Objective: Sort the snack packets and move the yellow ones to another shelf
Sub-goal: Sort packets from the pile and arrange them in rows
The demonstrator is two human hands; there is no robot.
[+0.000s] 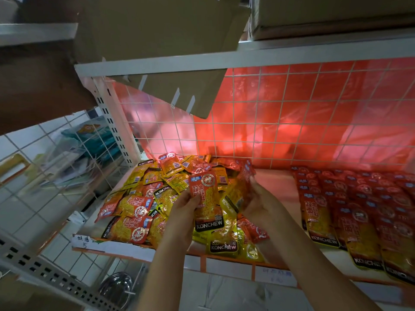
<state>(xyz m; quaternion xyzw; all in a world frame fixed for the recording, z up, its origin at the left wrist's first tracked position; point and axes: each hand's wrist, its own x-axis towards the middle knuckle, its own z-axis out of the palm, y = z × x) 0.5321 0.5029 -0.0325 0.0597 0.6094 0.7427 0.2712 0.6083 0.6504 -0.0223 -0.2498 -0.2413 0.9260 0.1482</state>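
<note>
"KONCHEW" — printed on the red packet (207, 205) and the piled packets (143, 198).

The left hand (179, 212) holds a red packet (205, 200) upright by its left edge, above a loose pile of yellow and red packets (143, 198) on the left of the shelf (276, 182). The right hand (261, 205) grips another red packet (244, 187) just beside the first. On the right of the shelf, red packets lie in overlapping rows (350, 205). Behind stands a wire grid (292, 113) backed by red film. A cardboard box (157, 25) sits on the shelf above.
</note>
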